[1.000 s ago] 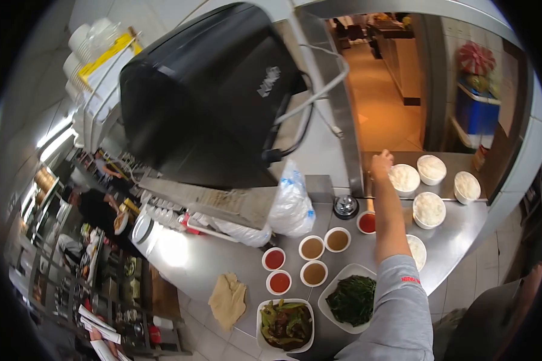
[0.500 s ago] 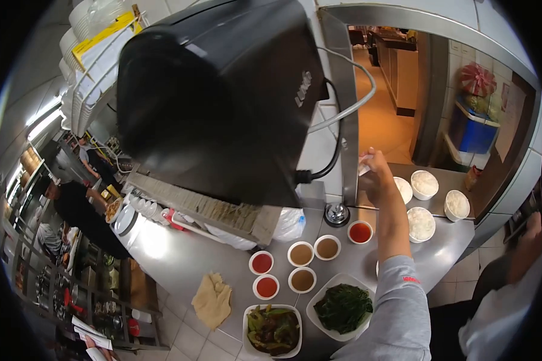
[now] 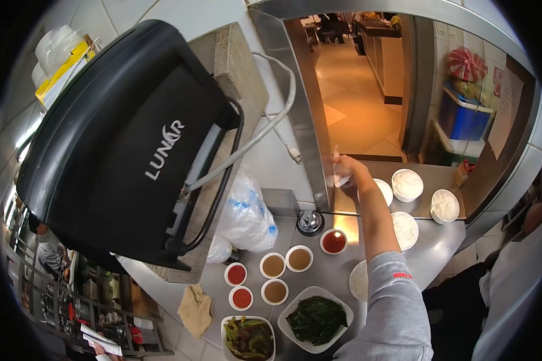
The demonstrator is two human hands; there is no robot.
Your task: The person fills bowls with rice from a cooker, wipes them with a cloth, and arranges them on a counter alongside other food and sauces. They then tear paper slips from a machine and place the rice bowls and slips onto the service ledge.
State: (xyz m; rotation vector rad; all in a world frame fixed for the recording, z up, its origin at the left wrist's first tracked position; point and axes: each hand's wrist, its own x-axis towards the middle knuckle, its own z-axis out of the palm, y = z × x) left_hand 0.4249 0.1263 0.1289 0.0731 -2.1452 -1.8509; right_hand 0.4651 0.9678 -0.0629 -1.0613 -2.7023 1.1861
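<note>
My right hand (image 3: 354, 168) reaches over the far part of the steel counter at the pass-through window, fingers closed around a small white object (image 3: 341, 180) too unclear to name. White bowls of rice (image 3: 407, 185) stand just right of my hand and forearm; one is partly behind the forearm. Nearer are cups of red sauce (image 3: 333, 241) and brown sauce (image 3: 299, 258), a dish of dark leafy greens (image 3: 317, 320) and a dish of cooked vegetables (image 3: 249, 340). My left hand is out of view.
A black LUNAR device (image 3: 132, 138) fills the upper left. Beside it are a plastic bag (image 3: 245, 216), a cable (image 3: 253, 141) and a metal bell (image 3: 310, 222). A tan cloth (image 3: 194, 310) lies at the counter edge. A person in grey (image 3: 518, 289) stands at right.
The view has shifted, so the device appears farther left and the plastic bag shows more. My right hand is still at the window with the white object. The workers at left are now mostly hidden.
</note>
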